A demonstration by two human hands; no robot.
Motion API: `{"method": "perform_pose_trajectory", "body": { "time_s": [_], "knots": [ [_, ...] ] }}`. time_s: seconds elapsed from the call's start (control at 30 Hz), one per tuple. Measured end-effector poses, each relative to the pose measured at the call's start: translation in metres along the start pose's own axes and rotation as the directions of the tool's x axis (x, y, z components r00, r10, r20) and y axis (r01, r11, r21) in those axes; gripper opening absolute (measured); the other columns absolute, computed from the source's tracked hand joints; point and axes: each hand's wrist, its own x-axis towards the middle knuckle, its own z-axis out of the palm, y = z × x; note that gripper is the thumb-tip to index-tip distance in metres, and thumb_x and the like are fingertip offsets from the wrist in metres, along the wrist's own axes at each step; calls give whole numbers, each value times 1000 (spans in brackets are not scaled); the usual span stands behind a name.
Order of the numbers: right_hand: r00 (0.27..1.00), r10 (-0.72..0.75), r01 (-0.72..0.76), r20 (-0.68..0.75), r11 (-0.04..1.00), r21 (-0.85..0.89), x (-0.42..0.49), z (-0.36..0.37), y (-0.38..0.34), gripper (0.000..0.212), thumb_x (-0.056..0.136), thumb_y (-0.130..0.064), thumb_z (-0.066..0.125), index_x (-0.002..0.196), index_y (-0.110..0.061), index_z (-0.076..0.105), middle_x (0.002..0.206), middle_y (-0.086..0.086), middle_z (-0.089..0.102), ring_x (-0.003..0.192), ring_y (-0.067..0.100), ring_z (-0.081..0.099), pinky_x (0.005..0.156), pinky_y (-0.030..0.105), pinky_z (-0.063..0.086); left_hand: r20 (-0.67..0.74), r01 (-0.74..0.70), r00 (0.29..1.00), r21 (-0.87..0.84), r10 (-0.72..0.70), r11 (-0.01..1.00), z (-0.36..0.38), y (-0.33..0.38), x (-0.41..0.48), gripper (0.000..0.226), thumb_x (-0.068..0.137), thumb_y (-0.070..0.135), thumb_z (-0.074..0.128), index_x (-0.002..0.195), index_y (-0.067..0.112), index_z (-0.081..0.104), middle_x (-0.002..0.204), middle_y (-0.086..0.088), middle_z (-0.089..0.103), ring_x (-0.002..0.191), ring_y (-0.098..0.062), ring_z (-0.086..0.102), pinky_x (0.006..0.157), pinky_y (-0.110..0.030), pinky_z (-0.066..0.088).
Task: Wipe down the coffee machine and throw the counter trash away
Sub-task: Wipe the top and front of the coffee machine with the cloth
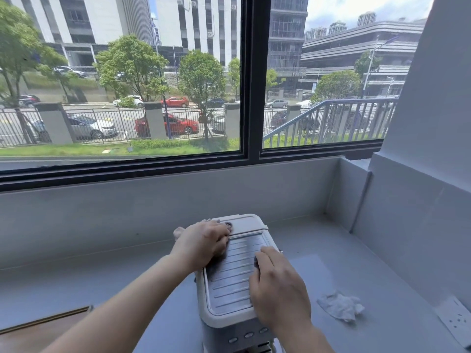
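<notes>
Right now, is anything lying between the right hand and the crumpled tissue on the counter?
Nothing visible. The right hand rests on the right edge of the coffee machine top; the crumpled tissue lies to its right on the counter, with only bare grey surface between them. The left hand is on the machine's far-left side.

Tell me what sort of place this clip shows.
Probably an office or flat kitchenette: a coffee machine on a grey counter under a window, with a wall socket.
</notes>
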Motion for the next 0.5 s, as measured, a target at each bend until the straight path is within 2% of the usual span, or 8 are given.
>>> {"method": "perform_pose_trajectory", "body": {
  "time_s": [0.07, 0.17, 0.23, 0.33, 0.4, 0.5],
  "knots": [
    [1000, 4, -4, -5, 1000, -7, 0, -1, 0, 21, 82, -28, 36, 83, -23, 56, 101, -10, 63, 92, 15, 60, 73, 28, 52, 64, -8, 998, 62, 4, 998, 3, 25, 25, 20, 94, 28, 44, 97, 19, 62, 106, 1, 68, 98, -26, 60, 74, -32, 35],
    [1000, 8, -8, 13, 1000, -10, -1, -2, 0, 22, 83, -29, 36, 83, -22, 57, 104, -9, 65, 100, 16, 61, 76, 28, 52, 94, -5, 996, -5, 5, 1000, 6, 45, 34, 18, 93, 26, 45, 105, 19, 56, 102, -5, 68, 97, -33, 60, 78, -41, 46],
    [1000, 7, -7, -5, 1000, -4, -2, -2, 1, 15, 83, -28, 38, 81, -25, 52, 97, -12, 61, 93, 14, 59, 72, 28, 51, 85, 6, 996, -103, 3, 995, 1, 40, 16, 27, 91, 28, 47, 117, 28, 52, 99, 2, 70, 98, -27, 61, 82, -42, 46],
    [1000, 3, -3, 4, 1000, -4, -2, 1, 3, 20, 83, -29, 39, 87, -26, 58, 105, -12, 65, 100, 12, 61, 77, 27, 54, 1, 5, 1000, -25, -5, 1000, 0, 13, -20, 29, 89, 36, 44, 116, 36, 53, 100, 15, 65, 103, -9, 56, 86, -40, 43],
    [1000, 16, -15, 14, 1000, -13, -1, 1, 2, 25, 83, -30, 37, 89, -25, 61, 108, -10, 66, 102, 13, 63, 78, 26, 55, -27, 38, 999, 2, -38, 999, 0, 6, -24, 31, 89, 34, 42, 117, 33, 54, 110, 13, 65, 111, -12, 56, 85, -40, 46],
    [999, 29, -28, 39, 999, -30, 0, 1, 2, 34, 81, -28, 36, 91, -21, 67, 112, -6, 69, 107, 16, 64, 83, 27, 55, 22, -100, 995, -3, 100, 995, 11, 30, 6, 29, 93, 27, 45, 117, 22, 60, 119, 3, 68, 114, -20, 59, 94, -35, 44]
  ]
}}
